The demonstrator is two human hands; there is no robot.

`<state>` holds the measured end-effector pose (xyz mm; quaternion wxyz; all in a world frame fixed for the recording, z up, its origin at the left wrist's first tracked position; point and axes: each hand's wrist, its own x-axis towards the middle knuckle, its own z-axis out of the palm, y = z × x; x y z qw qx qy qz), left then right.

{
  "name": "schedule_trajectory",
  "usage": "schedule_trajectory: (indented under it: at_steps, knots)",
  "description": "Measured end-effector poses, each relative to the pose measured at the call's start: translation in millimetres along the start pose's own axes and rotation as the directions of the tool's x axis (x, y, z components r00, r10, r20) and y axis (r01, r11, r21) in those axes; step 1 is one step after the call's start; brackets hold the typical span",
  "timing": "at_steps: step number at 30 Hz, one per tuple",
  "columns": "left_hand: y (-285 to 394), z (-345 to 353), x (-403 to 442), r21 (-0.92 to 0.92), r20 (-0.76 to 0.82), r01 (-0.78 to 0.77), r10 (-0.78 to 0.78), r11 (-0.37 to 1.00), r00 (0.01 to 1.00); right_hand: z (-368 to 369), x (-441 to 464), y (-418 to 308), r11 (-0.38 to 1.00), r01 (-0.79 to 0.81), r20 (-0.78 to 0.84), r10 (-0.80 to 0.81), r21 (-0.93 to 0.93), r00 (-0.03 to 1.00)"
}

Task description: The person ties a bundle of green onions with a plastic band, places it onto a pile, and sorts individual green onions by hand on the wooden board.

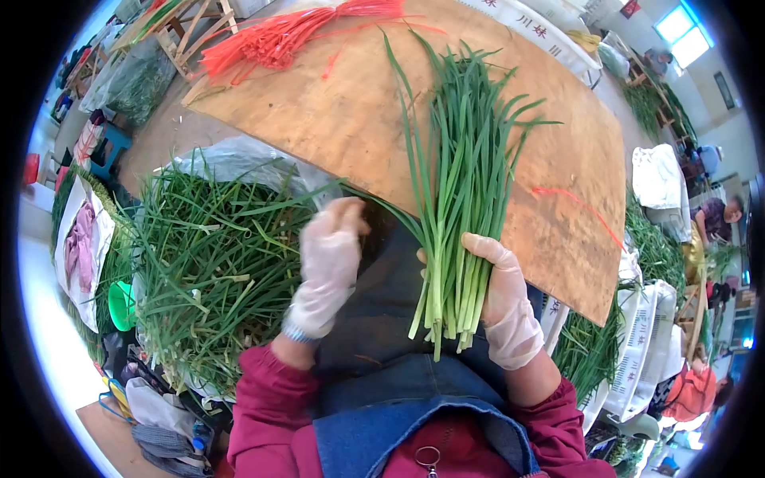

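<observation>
A bunch of garlic chives (470,167) stands out over the front edge of the wooden board (343,119), pale cut ends toward me and leaves lying on the board. My right hand (506,299), in a thin whitish glove, is closed around the stems near their lower ends, thumb on top. To the left, my left hand (328,255), gloved too, has its fingers curled beside the board's edge. A thin leaf (374,199) runs from the bunch toward those fingertips; whether they grip it is hidden. Just left of this hand lies a heap of loose green leaves (227,263).
Red plastic ties (279,36) are piled at the board's far left, and a single red strand (578,203) lies at its right. A green funnel-like item (122,305) is beside the heap. White printed sacks (637,334) and more greens (590,342) stand on the right. A person (717,219) is farther off.
</observation>
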<state>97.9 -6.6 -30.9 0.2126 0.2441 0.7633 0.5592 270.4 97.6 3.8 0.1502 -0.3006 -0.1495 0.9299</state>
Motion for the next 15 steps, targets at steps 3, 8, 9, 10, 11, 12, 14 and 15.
schedule_trajectory:
  at_steps: [3, 8, 9, 10, 11, 12, 14, 15]
  knots:
    - [24, -38, -29, -0.233, 0.042, 0.076, -0.068, 0.969, 0.997, 0, 1, 2, 1.000, 0.019, 0.028, -0.020, 0.023, 0.999]
    - [47, -46, -85, -0.064, 0.333, -0.119, 0.134, 0.991, 0.933, 8, 7, 6, 1.000, 0.031, 0.083, -0.031, 0.006, 0.996]
    - [50, -49, -91, 0.002, 0.429, -0.102, 0.091, 0.995, 0.899, 10, 9, 8, 0.999, 0.047, 0.089, -0.047, 0.009, 0.995]
    - [54, -51, -98, 0.070, 0.516, -0.092, 0.043, 0.993, 0.855, 8, 11, 6, 0.997, 0.006, 0.136, -0.015, 0.072, 0.991]
    - [49, -49, -106, 0.070, 0.520, -0.041, -0.001, 0.997, 0.854, 10, 12, 6, 0.998, 0.023, 0.143, -0.031, 0.062, 0.989]
    - [45, -45, -113, 0.073, 0.522, 0.010, -0.047, 0.997, 0.851, 13, 14, 7, 0.998, 0.039, 0.150, -0.046, 0.053, 0.988]
    - [46, -43, -120, 0.079, 0.494, 0.041, -0.074, 0.996, 0.866, 14, 18, 10, 0.998, 0.037, 0.131, -0.042, 0.043, 0.991]
    - [43, -41, -123, 0.068, 0.477, 0.063, -0.088, 0.996, 0.874, 13, 20, 12, 0.999, 0.037, 0.121, -0.041, 0.037, 0.992]
